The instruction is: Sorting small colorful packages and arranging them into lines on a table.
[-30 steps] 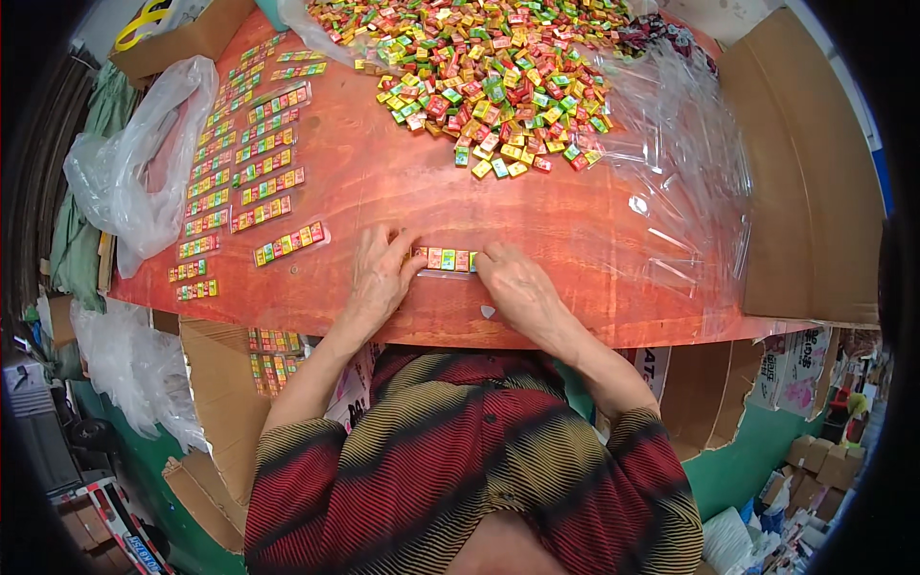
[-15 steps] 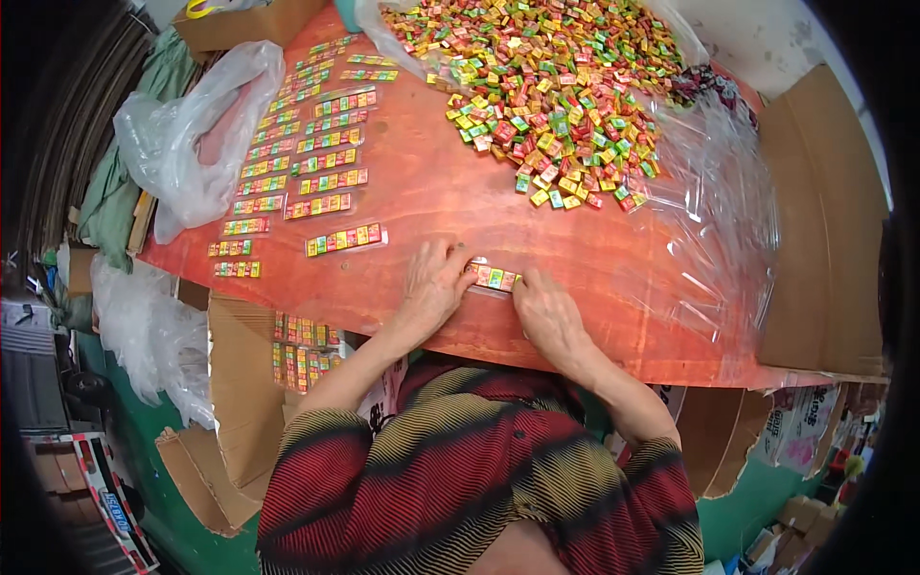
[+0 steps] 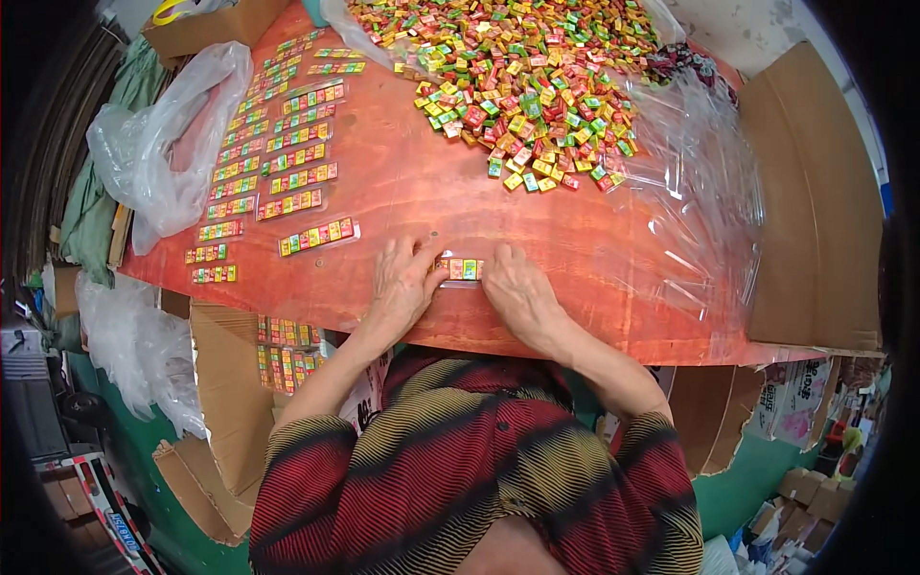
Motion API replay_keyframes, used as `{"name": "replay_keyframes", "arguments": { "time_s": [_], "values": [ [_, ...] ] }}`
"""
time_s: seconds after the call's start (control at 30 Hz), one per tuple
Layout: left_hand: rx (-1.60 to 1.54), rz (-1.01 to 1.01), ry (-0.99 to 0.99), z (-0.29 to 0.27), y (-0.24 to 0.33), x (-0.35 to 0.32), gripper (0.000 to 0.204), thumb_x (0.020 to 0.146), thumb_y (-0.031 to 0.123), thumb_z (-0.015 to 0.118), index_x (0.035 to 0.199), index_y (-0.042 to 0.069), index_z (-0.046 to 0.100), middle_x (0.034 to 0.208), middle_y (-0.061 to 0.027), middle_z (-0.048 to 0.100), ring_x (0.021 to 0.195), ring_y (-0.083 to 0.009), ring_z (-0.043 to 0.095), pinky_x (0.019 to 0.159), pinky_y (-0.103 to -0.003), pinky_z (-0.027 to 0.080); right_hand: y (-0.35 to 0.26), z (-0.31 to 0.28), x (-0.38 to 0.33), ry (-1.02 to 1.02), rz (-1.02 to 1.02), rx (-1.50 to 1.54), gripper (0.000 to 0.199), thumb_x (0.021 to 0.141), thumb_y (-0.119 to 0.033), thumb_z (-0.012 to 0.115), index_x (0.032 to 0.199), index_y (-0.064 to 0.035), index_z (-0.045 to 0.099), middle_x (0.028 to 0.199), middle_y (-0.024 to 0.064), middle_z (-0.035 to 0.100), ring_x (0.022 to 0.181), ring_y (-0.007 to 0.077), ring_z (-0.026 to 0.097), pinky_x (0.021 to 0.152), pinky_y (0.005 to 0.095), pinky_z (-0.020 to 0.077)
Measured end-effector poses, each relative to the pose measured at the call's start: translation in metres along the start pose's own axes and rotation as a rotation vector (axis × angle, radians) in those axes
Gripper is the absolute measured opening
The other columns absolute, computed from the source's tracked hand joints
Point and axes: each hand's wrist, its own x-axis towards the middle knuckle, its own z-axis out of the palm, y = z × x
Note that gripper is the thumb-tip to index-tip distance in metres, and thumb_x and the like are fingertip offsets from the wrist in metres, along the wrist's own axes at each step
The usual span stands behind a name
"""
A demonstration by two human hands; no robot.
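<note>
A short row of small red, yellow and green boxes (image 3: 462, 269) lies near the table's front edge, with clear plastic showing along its sides. My left hand (image 3: 402, 286) closes its thumb and fingers on the left end of the row. At the opposite end, my right hand (image 3: 518, 289) has its fingers bent and pressed against the row, covering part of it. Left of my hands lies a filled clear strip pack (image 3: 318, 237) of similar boxes, apart from them.
A large heap of loose small boxes (image 3: 537, 105) covers the far middle. Clear plastic sleeves (image 3: 695, 211) spread at the right beside a cardboard flap (image 3: 815, 201). Several filled packs (image 3: 297, 156) stand in columns at the left, near a crumpled plastic bag (image 3: 172, 144). An open carton (image 3: 230, 393) is below.
The whole view has shifted, so the table appears further left and slightly higher. My right hand has slid a little left over the row. My left hand keeps its hold.
</note>
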Motion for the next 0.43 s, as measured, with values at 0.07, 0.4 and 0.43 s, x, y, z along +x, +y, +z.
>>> {"name": "replay_keyframes", "arguments": {
  "time_s": [0.07,0.4,0.43],
  "values": [
    [-0.003,-0.006,-0.022,0.002,-0.003,-0.002,0.036,0.07,0.015,0.064,0.104,0.008,0.056,0.09,-0.0125,0.049,0.085,-0.0288,0.047,0.073,-0.038,0.038,0.005,-0.008,0.002,0.031,-0.048,0.093,0.014,0.066,0.0,0.051,0.08,0.0016,0.051,0.08,0.0159,0.05,0.073,0.0275,0.054,0.059,0.0312,0.0494],
    [0.146,0.137,-0.053,0.002,0.017,-0.016,0.055,0.073,0.025,0.062,0.121,0.006,0.044,0.129,-0.0169,0.035,0.121,-0.0362,0.029,0.096,-0.05,0.027,0.023,0.013,-0.009,0.193,0.06,0.598,0.015,0.072,-0.001,0.054,0.087,-0.0018,0.05,0.085,0.0185,0.051,0.074,0.0348,0.055,0.062,0.0418,0.0454],
    [0.124,0.162,-0.086,0.015,0.016,-0.019,0.06,0.071,0.032,0.063,0.122,0.008,0.043,0.133,-0.016,0.03,0.125,-0.0359,0.024,0.098,-0.054,0.021,0.023,0.015,-0.008,0.194,0.053,0.6,0.015,0.072,-0.001,0.054,0.087,-0.0018,0.05,0.085,0.0185,0.051,0.074,0.0348,0.055,0.062,0.0418,0.0454]
  ]
}}
